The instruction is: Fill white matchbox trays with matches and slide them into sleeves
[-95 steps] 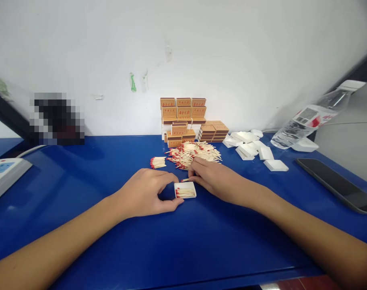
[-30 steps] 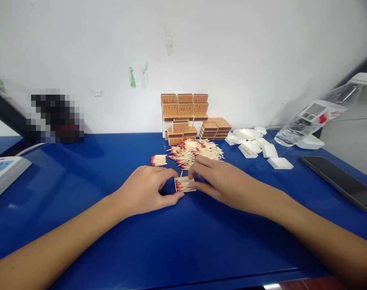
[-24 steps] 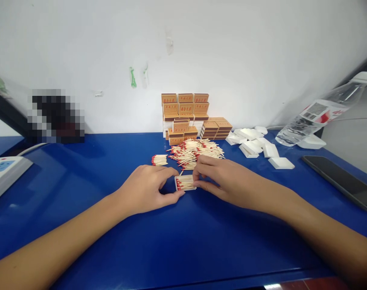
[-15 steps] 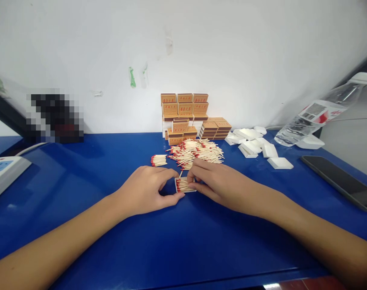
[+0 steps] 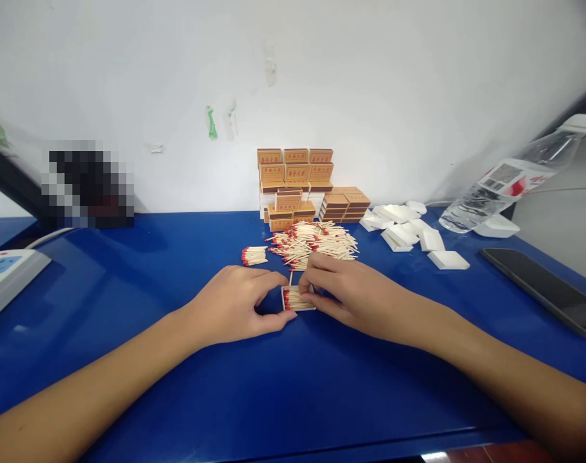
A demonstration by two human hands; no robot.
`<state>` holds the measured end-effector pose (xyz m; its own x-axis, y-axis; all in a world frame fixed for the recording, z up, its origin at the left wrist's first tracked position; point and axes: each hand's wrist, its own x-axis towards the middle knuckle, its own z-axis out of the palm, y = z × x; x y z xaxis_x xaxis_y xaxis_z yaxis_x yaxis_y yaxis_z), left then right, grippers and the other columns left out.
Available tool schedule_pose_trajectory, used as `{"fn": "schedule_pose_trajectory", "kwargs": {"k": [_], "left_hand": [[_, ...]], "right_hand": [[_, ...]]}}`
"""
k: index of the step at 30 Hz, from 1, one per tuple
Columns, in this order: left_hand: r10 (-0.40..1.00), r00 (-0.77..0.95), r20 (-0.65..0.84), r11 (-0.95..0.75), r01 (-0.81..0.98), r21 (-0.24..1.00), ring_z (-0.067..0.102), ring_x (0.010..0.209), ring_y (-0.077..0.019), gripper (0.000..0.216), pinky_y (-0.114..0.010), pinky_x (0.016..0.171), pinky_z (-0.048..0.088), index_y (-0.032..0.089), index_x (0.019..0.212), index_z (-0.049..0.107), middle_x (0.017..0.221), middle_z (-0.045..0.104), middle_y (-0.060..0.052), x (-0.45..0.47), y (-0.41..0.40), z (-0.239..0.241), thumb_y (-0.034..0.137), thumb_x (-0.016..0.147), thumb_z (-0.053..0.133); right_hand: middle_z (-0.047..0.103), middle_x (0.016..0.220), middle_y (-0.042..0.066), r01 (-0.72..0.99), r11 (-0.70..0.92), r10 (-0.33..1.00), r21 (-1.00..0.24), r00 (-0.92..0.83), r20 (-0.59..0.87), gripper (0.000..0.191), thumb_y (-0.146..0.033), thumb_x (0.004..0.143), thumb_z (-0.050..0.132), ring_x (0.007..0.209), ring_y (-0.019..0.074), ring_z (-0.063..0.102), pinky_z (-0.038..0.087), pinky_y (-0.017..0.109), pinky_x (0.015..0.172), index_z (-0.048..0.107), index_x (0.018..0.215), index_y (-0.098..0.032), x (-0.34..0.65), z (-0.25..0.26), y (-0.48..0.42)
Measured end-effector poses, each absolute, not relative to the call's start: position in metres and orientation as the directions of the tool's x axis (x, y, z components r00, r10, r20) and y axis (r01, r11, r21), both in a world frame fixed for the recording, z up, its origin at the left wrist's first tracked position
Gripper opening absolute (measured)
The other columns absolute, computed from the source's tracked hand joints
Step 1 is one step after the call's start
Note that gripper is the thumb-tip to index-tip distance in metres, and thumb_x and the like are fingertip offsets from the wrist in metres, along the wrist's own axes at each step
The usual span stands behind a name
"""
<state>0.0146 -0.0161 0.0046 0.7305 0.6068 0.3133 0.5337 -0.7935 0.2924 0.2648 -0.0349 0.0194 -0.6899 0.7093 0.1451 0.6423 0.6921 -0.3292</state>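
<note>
A small white matchbox tray (image 5: 297, 309) lies on the blue table, filled with red-tipped matches (image 5: 293, 298) whose heads point left. My left hand (image 5: 242, 302) grips the tray's left end, thumb at the near side and forefinger at the far side. Over the tray's right part, my right hand (image 5: 344, 289) has its thumb and fingers pinched at the matches; whether a single match is between them I cannot make out. One match (image 5: 291, 278) sticks out beyond the tray's far edge. A large match pile (image 5: 317, 243) and a small match bundle (image 5: 254, 255) lie just behind.
Stacked orange matchboxes (image 5: 295, 173) stand against the wall, with more matchboxes (image 5: 344, 204) to their right. White trays (image 5: 401, 233) lie scattered at the back right, near a tilted water bottle (image 5: 505, 183) and a phone (image 5: 543, 289). A white power strip (image 5: 13, 276) sits at far left.
The tray has shifted very slightly toward me and right. Its matches lie a little more evenly, and the protruding match stands straighter. Both hands hold nearly the same pose.
</note>
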Motion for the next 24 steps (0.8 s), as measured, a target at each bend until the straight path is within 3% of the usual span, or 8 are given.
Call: {"fn": "schedule_pose_trajectory", "kwargs": {"k": [6, 9, 18, 24], "left_hand": [[0.587, 0.75, 0.306, -0.805, 0.501, 0.318, 0.056, 0.054, -0.0116, 0.026, -0.025, 0.055, 0.039, 0.019, 0.102, 0.074, 0.065, 0.062, 0.004, 0.015, -0.019, 0.004, 0.041, 0.089, 0.073], [0.583, 0.754, 0.302, -0.806, 0.49, 0.332, 0.055, 0.053, -0.0116, 0.027, -0.025, 0.054, 0.038, 0.019, 0.105, 0.075, 0.066, 0.062, 0.004, 0.016, -0.02, 0.003, 0.041, 0.089, 0.074], [0.568, 0.767, 0.299, -0.816, 0.475, 0.329, 0.054, 0.054, -0.0113, 0.027, -0.025, 0.053, 0.037, 0.019, 0.105, 0.076, 0.065, 0.062, 0.004, 0.016, -0.021, 0.004, 0.04, 0.088, 0.074], [0.582, 0.683, 0.441, -0.813, 0.491, 0.313, 0.053, 0.052, -0.0099, 0.03, -0.024, 0.056, 0.04, 0.019, 0.111, 0.075, 0.062, 0.059, 0.006, 0.016, -0.021, 0.002, 0.039, 0.089, 0.074]], "right_hand": [[0.064, 0.108, 0.008, 0.657, 0.691, 0.722, -0.302, -0.642, 0.258, 0.021, -0.018, 0.105, 0.05, 0.085, 0.0184, 0.062, 0.044, 0.031, 0.071, 0.064, 0.12, -0.019, 0.263, 0.014, -0.031], [0.06, 0.108, 0.007, 0.666, 0.706, 0.708, -0.24, -0.671, 0.22, 0.031, -0.015, 0.105, 0.047, 0.083, 0.0174, 0.058, 0.042, 0.029, 0.068, 0.063, 0.13, -0.023, 0.263, 0.009, -0.026], [0.055, 0.103, 0.006, 0.69, 0.702, 0.711, -0.175, -0.693, 0.119, 0.015, -0.019, 0.106, 0.051, 0.078, 0.0155, 0.054, 0.04, 0.028, 0.067, 0.065, 0.103, -0.018, 0.265, 0.009, -0.019], [0.057, 0.106, 0.009, 0.735, 0.666, 0.745, -0.128, -0.644, 0.176, 0.012, -0.017, 0.106, 0.046, 0.077, 0.018, 0.055, 0.039, 0.031, 0.065, 0.058, 0.101, -0.017, 0.269, 0.012, -0.017]]}}
